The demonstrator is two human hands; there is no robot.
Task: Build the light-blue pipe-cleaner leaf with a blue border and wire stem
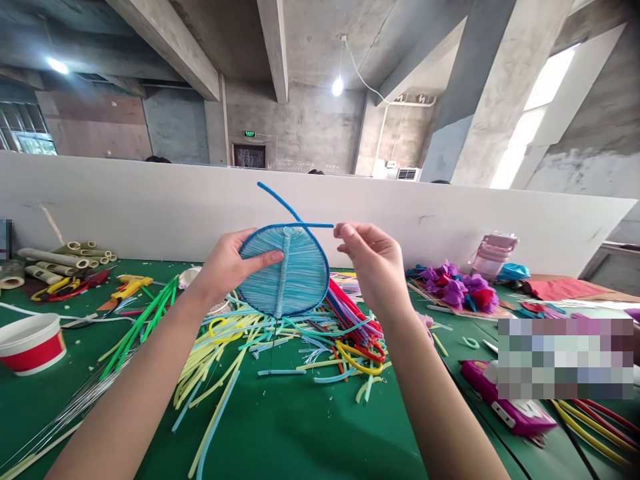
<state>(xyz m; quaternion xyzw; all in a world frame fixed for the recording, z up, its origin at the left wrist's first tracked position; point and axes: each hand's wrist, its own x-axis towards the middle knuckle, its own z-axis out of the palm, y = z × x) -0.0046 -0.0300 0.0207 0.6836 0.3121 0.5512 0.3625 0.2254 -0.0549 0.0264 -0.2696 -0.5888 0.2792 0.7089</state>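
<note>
Round blue piece: While it is held up above the green table, it stands upright near the middle of the view, its face of pale blue strands turned towards the camera and a thicker pale rib running down the centre.
Dark blue stem: It borders the round piece, and its two lengths cross at the top; one juts freely up to the left, the other runs almost level to the right.
Left hand: Grasping the round piece by its left side, thumb laid across the front, the other fingers mostly hidden behind.
Right hand: Pinching the tip of the level length between thumb and forefinger, the remaining fingers curled.
Thin wire: It hangs below the rib, reaching down in front of the table.
Beneath the hands: A loose heap of pale yellow and light blue stems, with a bundle of red and purple stems just to its right.
Left of the table: Green stems, a yellow glue gun, cut bamboo tubes and a red-and-white paper cup.
Right of the table: Crumpled purple and red petals, a pink bottle and a magenta case, partly blurred out.
Backdrop: A long white partition, then a bare concrete room with a hanging lit bulb.
</note>
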